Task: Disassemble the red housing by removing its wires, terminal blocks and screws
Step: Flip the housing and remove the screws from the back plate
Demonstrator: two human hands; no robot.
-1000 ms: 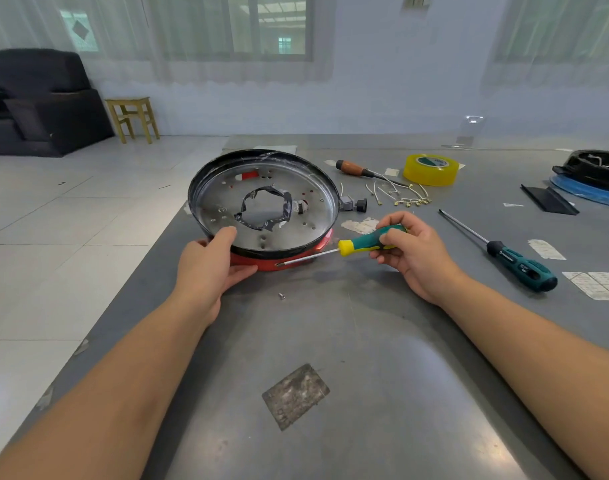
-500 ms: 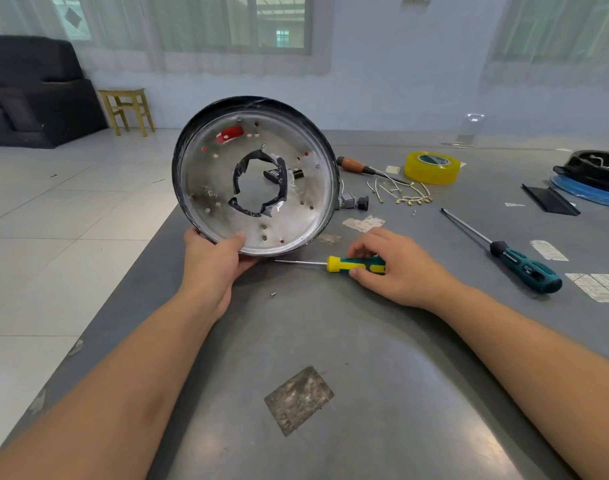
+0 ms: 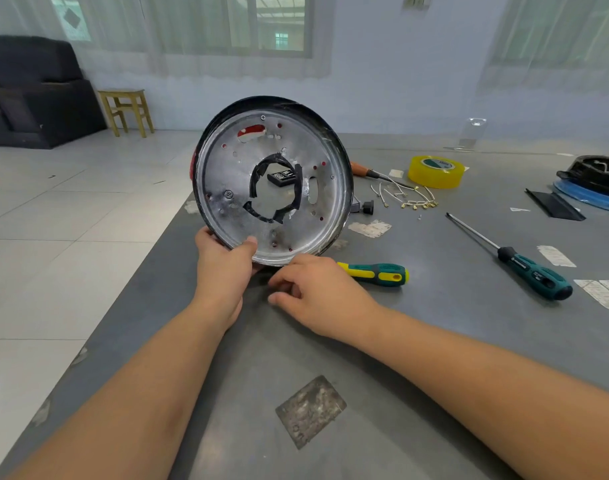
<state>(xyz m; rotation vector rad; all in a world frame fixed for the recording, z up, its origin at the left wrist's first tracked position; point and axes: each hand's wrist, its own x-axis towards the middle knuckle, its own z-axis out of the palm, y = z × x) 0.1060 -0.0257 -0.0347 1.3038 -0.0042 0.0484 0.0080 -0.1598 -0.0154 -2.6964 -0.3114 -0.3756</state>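
Screwdrivers (image 3: 377,273), wires (image 3: 405,197) and tape roll (image 3: 436,171) surround the upright housing (image 3: 272,181).

A bright tiled room lies beyond your grey worktable (image 3: 330,341).

Ahead of you a pale blue-white wall (image 3: 382,81) carries a wide window (image 3: 261,26) veiled by sheer white curtains (image 3: 178,36), and daylight comes through them; a second curtained window (image 3: 555,32) stands to your right. The floor (image 3: 54,254) is large, glossy, light tiles with dark joints. At far left you see a black sofa (image 3: 33,95) against the wall, and just beside it a small yellow wooden stool (image 3: 125,110) standing on the tiles.
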